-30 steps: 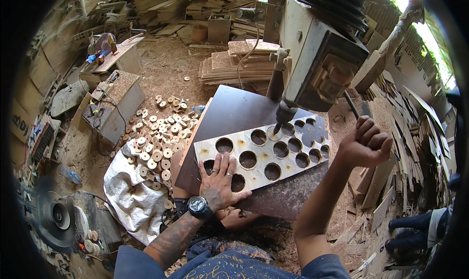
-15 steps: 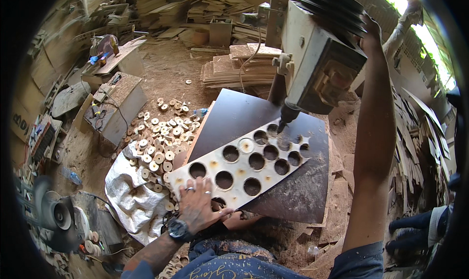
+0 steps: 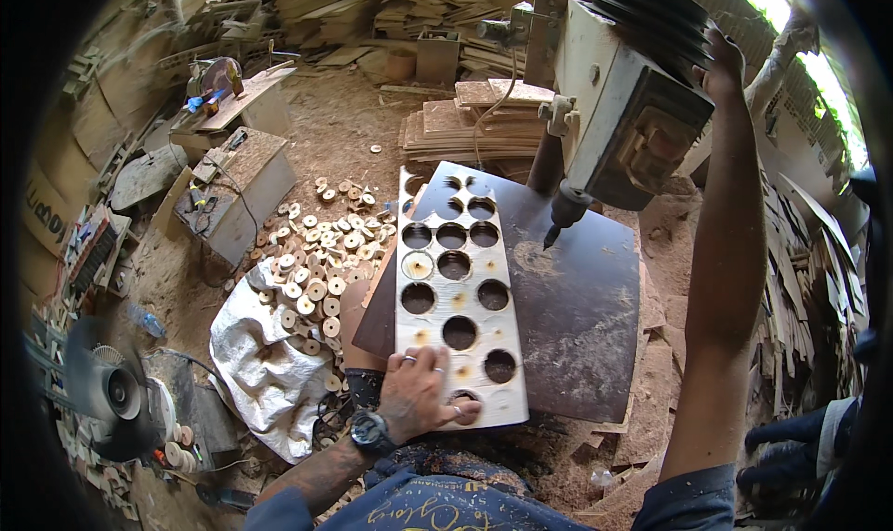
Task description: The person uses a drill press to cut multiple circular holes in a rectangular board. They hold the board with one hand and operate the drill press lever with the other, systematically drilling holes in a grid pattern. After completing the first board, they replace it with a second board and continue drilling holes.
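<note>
My left hand (image 3: pixel 417 391) grips the near end of a pale wooden board (image 3: pixel 459 300), its fingers on top and its thumb at the nearest hole. Rows of round holes and a few scorched spots mark the board. One circle is cut with its disc still in place. The board lies on the dark tabletop (image 3: pixel 586 317), pointing away from me. Right of it, the drill press (image 3: pixel 619 112) hangs over the table, its pointed bit (image 3: pixel 551 238) above a worn ring mark. My right hand (image 3: pixel 724 64) is raised beside the black pulley (image 3: pixel 651 6); its grip is partly hidden.
Loose wooden discs (image 3: pixel 321 261) are heaped left of the table near a white sack (image 3: pixel 265 364). A fan (image 3: pixel 116 391) stands at lower left. Stacked boards (image 3: pixel 474 131) lie behind the table. Another person's legs (image 3: pixel 800 438) show at right, near leaning offcuts (image 3: pixel 828 280).
The board has swung from a slant under the drill bit to nearly straight ahead, left of the bit. My left hand moved with it. My right hand stays raised beside the pulley.
</note>
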Available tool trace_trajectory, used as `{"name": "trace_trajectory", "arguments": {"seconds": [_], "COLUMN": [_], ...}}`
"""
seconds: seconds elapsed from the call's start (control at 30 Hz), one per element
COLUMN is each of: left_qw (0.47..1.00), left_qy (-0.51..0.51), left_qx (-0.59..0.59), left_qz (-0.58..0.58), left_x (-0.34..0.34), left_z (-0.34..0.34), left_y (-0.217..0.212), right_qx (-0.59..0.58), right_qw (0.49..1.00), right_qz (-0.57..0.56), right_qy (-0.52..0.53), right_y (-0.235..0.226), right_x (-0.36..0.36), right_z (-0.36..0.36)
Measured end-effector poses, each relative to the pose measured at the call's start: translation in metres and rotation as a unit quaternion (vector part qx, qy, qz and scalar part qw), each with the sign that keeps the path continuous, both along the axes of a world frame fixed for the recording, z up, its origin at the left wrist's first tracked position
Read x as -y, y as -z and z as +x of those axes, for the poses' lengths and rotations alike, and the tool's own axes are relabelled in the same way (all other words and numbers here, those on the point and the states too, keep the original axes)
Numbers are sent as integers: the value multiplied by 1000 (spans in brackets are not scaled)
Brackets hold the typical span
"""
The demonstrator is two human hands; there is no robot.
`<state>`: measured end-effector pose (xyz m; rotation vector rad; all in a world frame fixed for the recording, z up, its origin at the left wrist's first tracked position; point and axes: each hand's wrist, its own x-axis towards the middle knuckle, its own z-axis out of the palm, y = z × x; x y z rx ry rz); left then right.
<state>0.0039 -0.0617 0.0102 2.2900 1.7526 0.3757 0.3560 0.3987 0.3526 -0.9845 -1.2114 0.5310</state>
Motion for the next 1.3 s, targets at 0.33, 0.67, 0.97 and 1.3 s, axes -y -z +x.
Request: {"name": "trace_trajectory", "arguments": {"seconds": [0.33,0.67,0.97,1.3], "left_qw": [993,993,993,993], "left_qy": [117,104,116,111], "left_qx": [-13,-27,-4,-30], "left_qz": [-5,-45,-15,-10], "left_x": [-39,-46,-47,-46], "left_z": [90,111,112,116], "left_y": [18,14,18,23], "right_qx": [10,-1,-197,-194], "right_qw": [998,987,954,940], "right_qz": [-16,-13,223,281], "right_qy": [59,158,40,15], "right_y": [-4,-12,55,118], "right_x": [7,54,207,248], "right_z": [-11,-34,-70,-71]}}
